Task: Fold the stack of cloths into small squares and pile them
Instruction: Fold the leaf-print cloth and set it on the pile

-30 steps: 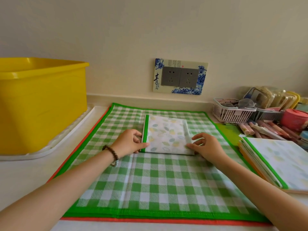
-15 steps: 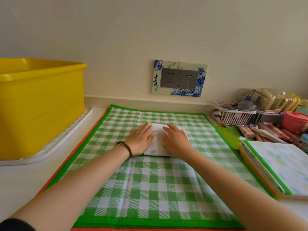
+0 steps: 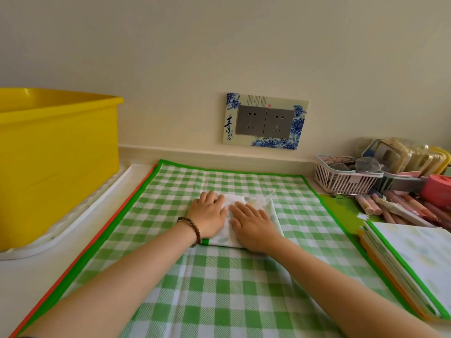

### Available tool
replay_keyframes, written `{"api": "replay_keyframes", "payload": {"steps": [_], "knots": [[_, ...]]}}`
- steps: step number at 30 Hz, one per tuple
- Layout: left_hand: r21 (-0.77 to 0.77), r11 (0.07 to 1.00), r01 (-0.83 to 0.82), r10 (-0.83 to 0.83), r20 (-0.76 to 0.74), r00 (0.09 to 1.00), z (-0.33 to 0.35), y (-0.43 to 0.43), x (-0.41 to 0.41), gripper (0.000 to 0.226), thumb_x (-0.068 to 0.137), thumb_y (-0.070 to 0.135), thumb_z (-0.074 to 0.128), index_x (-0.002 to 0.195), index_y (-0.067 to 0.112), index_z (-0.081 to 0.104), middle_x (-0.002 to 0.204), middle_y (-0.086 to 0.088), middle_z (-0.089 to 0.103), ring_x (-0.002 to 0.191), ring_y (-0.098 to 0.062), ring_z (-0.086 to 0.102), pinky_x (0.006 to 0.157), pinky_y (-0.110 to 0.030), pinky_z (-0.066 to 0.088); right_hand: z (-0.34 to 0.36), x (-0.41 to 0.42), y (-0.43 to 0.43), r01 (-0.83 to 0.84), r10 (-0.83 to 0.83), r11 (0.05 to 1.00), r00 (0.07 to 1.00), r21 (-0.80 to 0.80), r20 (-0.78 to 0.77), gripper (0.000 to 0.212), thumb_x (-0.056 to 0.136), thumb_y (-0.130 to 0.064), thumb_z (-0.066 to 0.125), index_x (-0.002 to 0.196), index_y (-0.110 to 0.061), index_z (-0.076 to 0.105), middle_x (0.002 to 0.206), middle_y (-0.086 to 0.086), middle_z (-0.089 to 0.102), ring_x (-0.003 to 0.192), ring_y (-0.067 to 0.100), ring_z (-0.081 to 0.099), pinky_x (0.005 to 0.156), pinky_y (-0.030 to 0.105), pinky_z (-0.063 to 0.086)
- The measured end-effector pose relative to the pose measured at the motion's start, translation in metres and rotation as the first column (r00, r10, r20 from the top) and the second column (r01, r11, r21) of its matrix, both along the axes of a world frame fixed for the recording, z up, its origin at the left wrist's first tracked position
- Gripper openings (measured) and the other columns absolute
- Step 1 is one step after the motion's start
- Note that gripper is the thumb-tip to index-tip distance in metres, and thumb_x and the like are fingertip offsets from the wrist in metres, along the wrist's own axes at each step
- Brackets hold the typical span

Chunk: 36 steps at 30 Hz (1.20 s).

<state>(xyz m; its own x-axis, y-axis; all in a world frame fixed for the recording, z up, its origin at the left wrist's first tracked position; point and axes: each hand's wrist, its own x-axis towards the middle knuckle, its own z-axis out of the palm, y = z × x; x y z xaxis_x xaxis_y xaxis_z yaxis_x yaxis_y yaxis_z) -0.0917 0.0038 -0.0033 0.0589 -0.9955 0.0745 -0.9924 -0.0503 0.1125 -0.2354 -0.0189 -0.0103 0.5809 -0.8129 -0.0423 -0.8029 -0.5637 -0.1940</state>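
Two flat-stretched grips, left hand (image 3: 207,217) and right hand (image 3: 253,228), press one folded cloth (image 3: 274,217), mostly hidden beneath them; one stack of cloths (image 3: 419,259) is cut off at right.

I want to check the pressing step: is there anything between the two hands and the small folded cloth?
Nothing visible. The left hand and the right hand both lie flat, side by side, directly on the folded cloth. That cloth rests on the green checked cloth.
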Motion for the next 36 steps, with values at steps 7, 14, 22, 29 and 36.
{"api": "replay_keyframes", "payload": {"steps": [7,14,22,29,36], "knots": [[0.072,0.996,0.045,-0.039,-0.089,0.995,-0.008,-0.005,0.004,0.054,0.102,0.034,0.013,0.151,0.014,0.003,0.159,-0.003,-0.007,0.145,-0.016,-0.009,0.116,-0.032,-0.005,0.001,0.012,-0.017,0.041,-0.040,0.999,0.996,-0.015,0.077,0.051,0.102,-0.032,0.014,0.151,-0.020,0.011,0.159,-0.004,0.004,0.146,0.013,-0.001,0.118,0.034,-0.002],[0.071,0.997,0.042,-0.034,-0.123,0.992,-0.009,-0.006,0.005,0.055,0.102,0.035,0.016,0.151,0.014,0.004,0.159,-0.002,-0.003,0.146,-0.015,-0.004,0.117,-0.031,-0.003,-0.004,0.009,-0.035,0.033,-0.033,0.999,0.999,-0.017,0.039,0.056,0.101,-0.042,0.014,0.151,-0.019,0.006,0.159,-0.005,0.003,0.145,0.009,-0.002,0.118,0.032,-0.003],[0.086,0.995,0.057,-0.043,-0.163,0.986,-0.011,-0.004,0.007,0.055,0.102,0.036,0.013,0.151,0.015,0.000,0.159,-0.001,-0.009,0.145,-0.013,-0.008,0.117,-0.030,-0.005,-0.002,-0.030,-0.042,0.223,-0.223,0.975,0.975,0.011,0.023,0.071,0.096,-0.056,0.016,0.151,-0.013,0.002,0.159,0.004,-0.002,0.146,0.016,-0.001,0.119,0.033,0.000],[0.090,0.994,0.056,-0.038,-0.189,0.981,-0.009,-0.002,0.005,0.053,0.102,0.033,0.011,0.151,0.016,0.000,0.158,0.000,-0.010,0.145,-0.013,-0.008,0.118,-0.031,-0.004,0.006,-0.023,-0.020,0.244,-0.244,0.970,0.969,-0.017,0.031,0.066,0.099,-0.048,0.014,0.150,-0.010,-0.003,0.159,0.004,-0.006,0.146,0.016,-0.005,0.118,0.034,-0.004],[0.075,0.997,0.034,-0.019,-0.192,0.981,-0.011,-0.004,0.005,0.052,0.102,0.032,0.012,0.151,0.017,0.000,0.158,0.001,-0.009,0.145,-0.011,-0.007,0.116,-0.029,-0.004,-0.004,0.014,0.020,0.077,-0.076,0.997,0.997,-0.006,0.015,0.060,0.100,-0.044,0.012,0.151,-0.013,0.001,0.159,0.002,-0.004,0.146,0.014,-0.007,0.118,0.033,-0.005]]}}
